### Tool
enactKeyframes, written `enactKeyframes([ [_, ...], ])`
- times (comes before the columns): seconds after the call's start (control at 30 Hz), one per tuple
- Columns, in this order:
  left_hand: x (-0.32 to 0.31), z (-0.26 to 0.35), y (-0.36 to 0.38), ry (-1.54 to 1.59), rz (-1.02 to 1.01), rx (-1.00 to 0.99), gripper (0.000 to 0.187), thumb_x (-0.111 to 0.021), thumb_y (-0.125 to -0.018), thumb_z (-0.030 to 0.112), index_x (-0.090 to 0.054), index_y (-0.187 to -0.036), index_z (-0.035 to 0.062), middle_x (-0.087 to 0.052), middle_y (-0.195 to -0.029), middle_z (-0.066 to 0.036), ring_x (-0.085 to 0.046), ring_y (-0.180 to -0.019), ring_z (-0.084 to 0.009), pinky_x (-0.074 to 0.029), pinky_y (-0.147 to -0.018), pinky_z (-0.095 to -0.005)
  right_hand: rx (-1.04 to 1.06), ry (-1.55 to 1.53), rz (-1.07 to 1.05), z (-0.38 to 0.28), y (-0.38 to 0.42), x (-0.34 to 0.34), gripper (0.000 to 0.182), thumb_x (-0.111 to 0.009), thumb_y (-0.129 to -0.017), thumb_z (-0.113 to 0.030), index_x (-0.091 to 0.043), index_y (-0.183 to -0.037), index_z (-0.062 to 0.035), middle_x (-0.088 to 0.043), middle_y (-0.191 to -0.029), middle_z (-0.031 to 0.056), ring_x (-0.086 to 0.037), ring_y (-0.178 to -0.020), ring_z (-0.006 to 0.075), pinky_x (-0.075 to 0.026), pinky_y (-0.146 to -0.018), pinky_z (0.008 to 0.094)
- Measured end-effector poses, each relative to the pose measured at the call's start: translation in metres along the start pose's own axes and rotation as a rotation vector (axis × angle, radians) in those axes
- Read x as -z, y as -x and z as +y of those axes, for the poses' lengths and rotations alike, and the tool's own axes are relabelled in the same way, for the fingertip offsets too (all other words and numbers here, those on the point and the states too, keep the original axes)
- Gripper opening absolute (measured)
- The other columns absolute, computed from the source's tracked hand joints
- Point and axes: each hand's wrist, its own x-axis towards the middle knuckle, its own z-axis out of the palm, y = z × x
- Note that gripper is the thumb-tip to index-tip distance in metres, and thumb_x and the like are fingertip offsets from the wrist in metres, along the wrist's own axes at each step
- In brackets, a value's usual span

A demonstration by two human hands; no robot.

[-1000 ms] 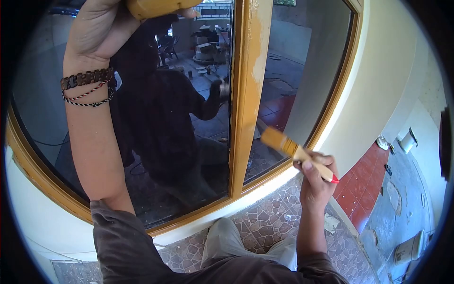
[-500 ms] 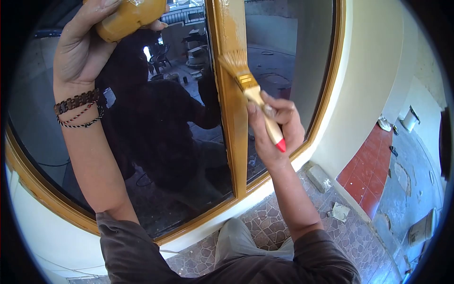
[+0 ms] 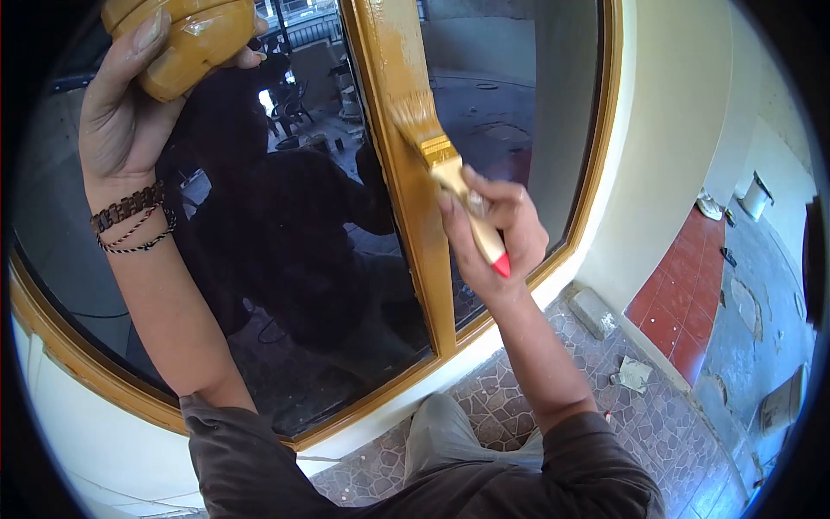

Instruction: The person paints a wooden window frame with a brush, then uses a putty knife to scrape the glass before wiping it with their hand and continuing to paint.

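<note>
My right hand (image 3: 494, 225) grips a paintbrush (image 3: 443, 163) by its pale wooden handle, which ends in a red tip. The bristles touch the ochre-brown upright bar (image 3: 419, 225) of the window frame, whose upper part looks wet and glossy. At the upper left, my left hand (image 3: 130, 112) is wrapped round a paint-coated, ochre-coloured container (image 3: 194, 48). What is inside it does not show. Bracelets (image 3: 130, 221) circle my left wrist. Dark window glass (image 3: 294, 259) lies behind both hands and reflects a figure and the yard.
A pale wall (image 3: 666, 138) rises at the right. Below lies a stone-patterned floor (image 3: 493, 415) with a grey block (image 3: 592, 311) and a scrap of paper (image 3: 634, 374). Red tiles (image 3: 679, 303) and a bucket (image 3: 782, 400) are further right.
The brush and my right hand have shifted slightly left in view, bristles still against the bar. My left hand and the container sit lower and further left; the camera view has also moved.
</note>
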Motion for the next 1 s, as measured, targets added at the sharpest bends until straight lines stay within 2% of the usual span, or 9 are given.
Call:
enactKeyframes([
  [0.17,0.006,0.002,0.000,-0.043,0.015,-0.012,0.076,-0.072,-0.084,0.031,-0.037,-0.137,-0.0099,-0.060,-0.115,-0.028,-0.066,-0.099,-0.0376,-0.062,-0.075,-0.0468,-0.003,-0.015,-0.039,-0.007,0.014,0.022,0.022,-0.081,-0.074,0.001,-0.059,-0.077,0.0010,-0.068,-0.085,0.0180,-0.071,-0.075,0.0230,-0.058,-0.064,0.0276],
  [0.23,0.030,0.010,0.002,-0.071,-0.085,0.192,0.086,-0.069,-0.086,0.032,-0.024,-0.145,-0.0117,-0.044,-0.137,-0.033,-0.053,-0.122,-0.0430,-0.053,-0.097,-0.0471,-0.090,-0.082,0.059,-0.009,0.009,0.025,0.023,-0.081,-0.074,0.001,-0.059,-0.078,0.0010,-0.068,-0.085,0.0183,-0.071,-0.075,0.0234,-0.057,-0.064,0.0268],
  [0.37,0.034,0.008,0.003,-0.055,-0.088,0.214,0.086,-0.069,-0.086,0.031,-0.024,-0.145,-0.0117,-0.044,-0.137,-0.032,-0.053,-0.123,-0.0424,-0.053,-0.099,-0.0465,0.054,-0.060,0.041,-0.006,-0.019,0.009,0.023,-0.082,-0.074,0.001,-0.059,-0.076,0.0027,-0.068,-0.086,0.0189,-0.070,-0.075,0.0229,-0.055,-0.064,0.0268],
  [0.5,0.038,0.010,0.002,-0.086,-0.077,0.212,0.087,-0.070,-0.085,0.032,-0.024,-0.145,-0.0111,-0.044,-0.138,-0.032,-0.052,-0.125,-0.0416,-0.052,-0.101,-0.0456,-0.017,-0.068,-0.060,-0.005,0.006,0.012,0.021,-0.081,-0.074,0.001,-0.060,-0.075,0.0035,-0.068,-0.084,0.0186,-0.070,-0.075,0.0229,-0.056,-0.064,0.0270],
  [0.53,0.039,0.010,0.002,-0.082,-0.086,0.213,0.088,-0.070,-0.085,0.032,-0.024,-0.145,-0.0110,-0.044,-0.138,-0.032,-0.052,-0.126,-0.0413,-0.051,-0.101,-0.0452,-0.021,-0.004,-0.108,-0.009,0.009,0.019,0.033,-0.081,-0.076,0.000,-0.049,-0.069,-0.0040,-0.069,-0.086,0.0175,-0.074,-0.083,0.0230,-0.056,-0.063,0.0264],
  [0.63,0.038,0.011,0.002,-0.114,-0.049,0.225,0.089,-0.072,-0.084,0.032,-0.025,-0.145,-0.0109,-0.044,-0.138,-0.031,-0.052,-0.126,-0.0407,-0.051,-0.102,-0.0447,-0.109,-0.078,-0.115,-0.010,0.029,0.028,0.023,-0.081,-0.074,0.000,-0.059,-0.071,0.0034,-0.067,-0.082,0.0192,-0.071,-0.076,0.0233,-0.057,-0.065,0.0268],
  [0.77,0.037,0.011,0.002,-0.108,-0.057,0.231,0.089,-0.073,-0.083,0.032,-0.026,-0.145,-0.0109,-0.045,-0.138,-0.031,-0.052,-0.126,-0.0404,-0.050,-0.103,-0.0445,-0.219,-0.122,-0.182,-0.013,0.047,0.050,0.024,-0.082,-0.074,-0.001,-0.058,-0.073,0.0022,-0.067,-0.081,0.0189,-0.072,-0.077,0.0241,-0.057,-0.066,0.0278],
  [0.93,0.038,0.011,0.003,-0.164,-0.043,0.225,0.091,-0.074,-0.081,0.034,-0.026,-0.145,-0.0110,-0.044,-0.138,-0.031,-0.051,-0.126,-0.0405,-0.050,-0.103,-0.0448,-0.182,-0.098,0.066,-0.014,0.026,0.047,0.023,-0.082,-0.074,-0.001,-0.059,-0.076,0.0010,-0.068,-0.084,0.0192,-0.071,-0.074,0.0229,-0.054,-0.063,0.0272],
  [1.0,0.038,0.011,0.003,-0.158,-0.039,0.231,0.092,-0.074,-0.081,0.034,-0.026,-0.145,-0.0111,-0.044,-0.139,-0.031,-0.051,-0.127,-0.0408,-0.050,-0.103,-0.0451,-0.158,-0.094,0.021,-0.010,0.019,0.036,0.023,-0.082,-0.074,-0.001,-0.059,-0.076,0.0015,-0.068,-0.085,0.0189,-0.071,-0.073,0.0226,-0.054,-0.063,0.0272],
])
